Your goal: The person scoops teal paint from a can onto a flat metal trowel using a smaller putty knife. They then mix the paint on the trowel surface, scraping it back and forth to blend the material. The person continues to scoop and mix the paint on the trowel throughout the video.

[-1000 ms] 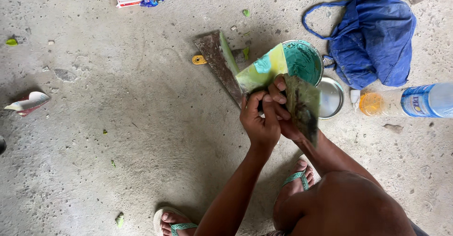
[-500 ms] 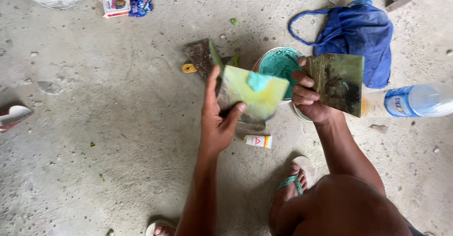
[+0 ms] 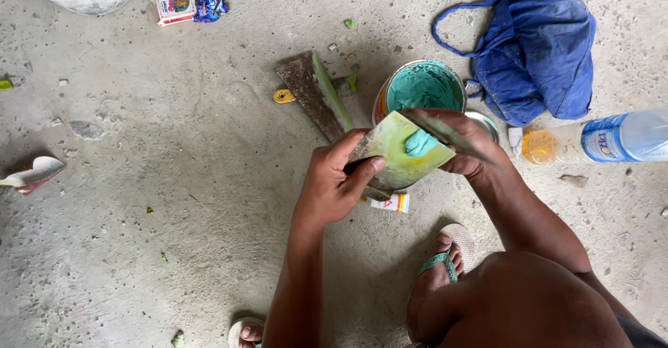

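Teal putty [image 3: 419,143] sits on a yellow-green scraper [image 3: 398,154] gripped by the left hand [image 3: 334,181], while the right hand [image 3: 465,149] holds a thin blade [image 3: 449,133] against it. If the scraper tilts, the blob could slide onto the floor [image 3: 174,181] (or the foot [image 3: 435,278]). Farther off stands the open can [image 3: 421,87].

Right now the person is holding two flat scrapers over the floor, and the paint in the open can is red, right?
Not quite. The head view shows the paste in the open can is teal-green, not red. The rest holds: the left hand and right hand each hold a flat scraper over the floor.
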